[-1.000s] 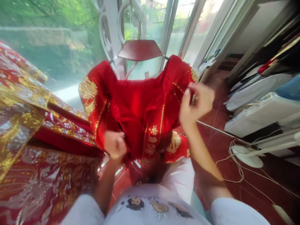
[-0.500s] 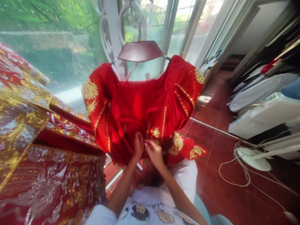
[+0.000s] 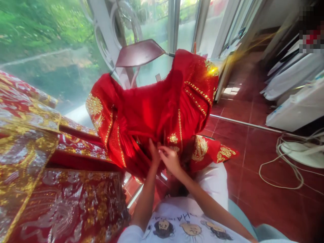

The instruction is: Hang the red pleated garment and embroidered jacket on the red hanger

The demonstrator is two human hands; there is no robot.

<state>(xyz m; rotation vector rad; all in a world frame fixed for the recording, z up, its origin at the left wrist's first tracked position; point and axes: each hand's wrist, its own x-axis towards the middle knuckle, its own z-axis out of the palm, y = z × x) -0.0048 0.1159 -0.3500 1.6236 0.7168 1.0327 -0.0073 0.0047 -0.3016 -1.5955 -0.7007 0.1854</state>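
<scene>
A red jacket [image 3: 149,108] with gold embroidery and rows of gold beads hangs before me on a broad, dark brown hanger [image 3: 140,54]. Both hands meet low at its front opening. My left hand [image 3: 154,153] is closed at the cloth there, its fingertips partly hidden in the dark red folds. Close beside it on the right, my right hand [image 3: 170,158] has thumb and forefinger pinched together. Whatever lies in that pinch is too small to make out. An embroidered lower part [image 3: 201,148] of the garment spreads to the right over my white-clad leg.
Red and gold brocade garments [image 3: 83,199] fill the left side, by a large window. Loose white cable [image 3: 280,184] lies on the red tiled floor [image 3: 253,162] at right, around a round white base [image 3: 301,153]. White clothes [image 3: 291,81] hang at the far right.
The view has shifted and tilted slightly, and the jacket and hanger look more slanted. Both hands stay together at the front opening, the right fingers still pinched.
</scene>
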